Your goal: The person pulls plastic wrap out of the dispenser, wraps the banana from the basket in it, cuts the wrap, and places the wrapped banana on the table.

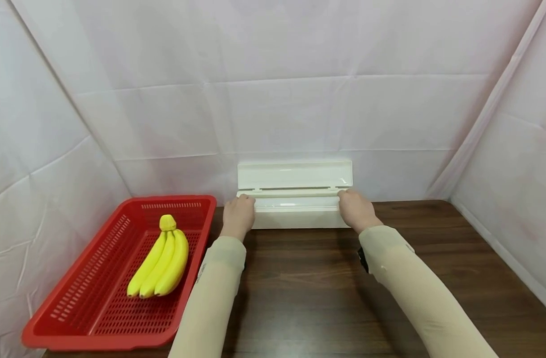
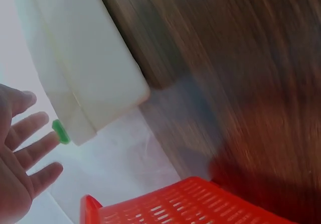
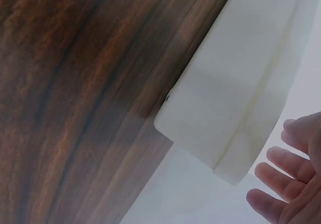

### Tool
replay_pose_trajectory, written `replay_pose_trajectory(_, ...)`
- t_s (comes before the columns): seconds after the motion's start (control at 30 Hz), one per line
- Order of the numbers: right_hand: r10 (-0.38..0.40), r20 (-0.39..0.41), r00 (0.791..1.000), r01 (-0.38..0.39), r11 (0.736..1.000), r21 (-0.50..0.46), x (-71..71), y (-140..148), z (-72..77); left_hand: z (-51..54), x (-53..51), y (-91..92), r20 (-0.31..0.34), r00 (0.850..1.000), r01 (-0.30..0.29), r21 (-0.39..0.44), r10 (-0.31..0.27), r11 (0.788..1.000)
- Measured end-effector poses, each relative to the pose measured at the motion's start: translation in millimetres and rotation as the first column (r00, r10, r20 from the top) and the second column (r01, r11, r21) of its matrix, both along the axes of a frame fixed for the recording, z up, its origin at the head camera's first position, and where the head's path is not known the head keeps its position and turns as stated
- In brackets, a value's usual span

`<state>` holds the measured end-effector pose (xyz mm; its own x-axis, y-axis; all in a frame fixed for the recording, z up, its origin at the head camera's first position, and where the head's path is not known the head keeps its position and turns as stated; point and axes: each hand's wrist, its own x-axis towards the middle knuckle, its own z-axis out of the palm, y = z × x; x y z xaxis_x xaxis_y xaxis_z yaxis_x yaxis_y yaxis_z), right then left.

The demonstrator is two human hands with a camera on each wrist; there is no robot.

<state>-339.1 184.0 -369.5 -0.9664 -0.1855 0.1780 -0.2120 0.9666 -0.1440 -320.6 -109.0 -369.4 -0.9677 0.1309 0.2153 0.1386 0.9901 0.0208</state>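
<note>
A long white lidded box (image 1: 299, 220) stands at the back of the table, its lid (image 1: 295, 175) tilted up behind it in the head view. My left hand (image 1: 238, 215) is at the box's left end, and my right hand (image 1: 356, 210) is at its right end. In the left wrist view, the spread fingers (image 2: 37, 151) lie beside the box end, near a small green piece (image 2: 60, 132). The right wrist view has loosely bent, separated fingers (image 3: 283, 181) beside the other end. Nothing shows between the fingers of either hand. Whether they touch the box I cannot tell.
On the left stands a red plastic basket (image 1: 76, 342) holding a bunch of yellow bananas (image 1: 163, 263). The table (image 1: 295, 298) has a dark wood-grain top. White cloth walls (image 1: 277, 114) rise behind it and at both sides.
</note>
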Motion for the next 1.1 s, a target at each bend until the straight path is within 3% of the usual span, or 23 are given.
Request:
replay_pose_trajectory(0.23, -0.009, 0.009, 1.000, 0.008, 0.999, 0.039, -5.4, 2, 0.9, -2.1, -13.1, -3.7, 0.026, 1.000, 0.017, 0.006, -0.017, 1.000)
replay_pose_trajectory(0.5, -0.007, 0.014, 1.000, 0.006, 0.999, 0.051, -6.4, 1, -1.1, -2.7, -19.8, -5.9, 0.050, 0.999, 0.001, -0.019, 0.000, 1.000)
replay_pose_trajectory(0.83, 0.011, 0.078, 0.997, -0.016, 0.998, 0.064, -6.7, 1, 1.1, 4.8, -20.9, -7.6, 0.085, 0.996, -0.009, -0.069, 0.015, 0.998)
replay_pose_trajectory(1.1, 0.021, 0.132, 0.991, -0.028, 0.998, 0.050, -11.8, 2, 5.3, 9.5, -19.6, -8.5, 0.053, 0.999, -0.005, -0.118, 0.011, 0.993)
